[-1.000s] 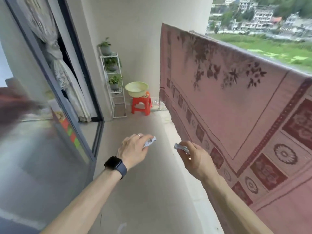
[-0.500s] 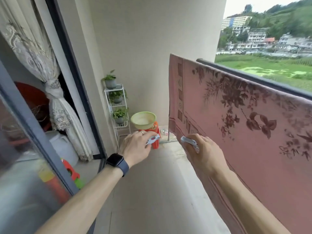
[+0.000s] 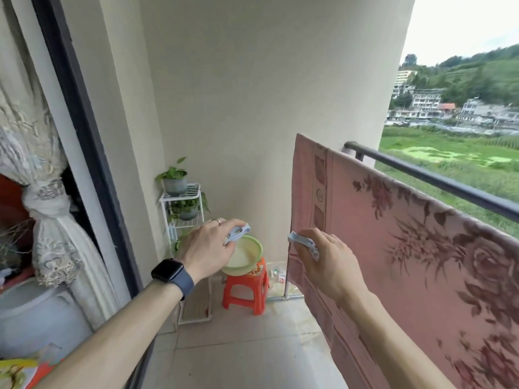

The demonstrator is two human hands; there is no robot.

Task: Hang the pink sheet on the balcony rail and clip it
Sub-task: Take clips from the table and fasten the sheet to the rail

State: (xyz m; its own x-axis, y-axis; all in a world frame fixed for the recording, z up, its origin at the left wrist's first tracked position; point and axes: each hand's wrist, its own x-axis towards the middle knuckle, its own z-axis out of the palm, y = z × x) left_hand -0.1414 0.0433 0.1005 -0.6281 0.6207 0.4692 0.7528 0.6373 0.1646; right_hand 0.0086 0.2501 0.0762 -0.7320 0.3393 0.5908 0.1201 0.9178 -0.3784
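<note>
The pink sheet [image 3: 398, 248] with dark floral print hangs draped over the black balcony rail [image 3: 438, 182] on the right. My left hand [image 3: 207, 245], with a watch on its wrist, holds a pale blue clothes clip [image 3: 238, 233] in its fingers, away from the sheet. My right hand [image 3: 328, 259] grips a second pale blue clip [image 3: 303, 242] close to the sheet's left edge, well below the rail.
An orange stool [image 3: 247, 287] carries a green basin [image 3: 244, 255] against the far wall. A white wire rack [image 3: 182, 209] with potted plants stands beside it. A dark door frame [image 3: 84, 141] and lace curtain [image 3: 42, 192] line the left side.
My view has tilted upward, so the rail and far landscape now show. Both hands have risen with their clips, and the right hand has come nearer to the sheet's left edge.
</note>
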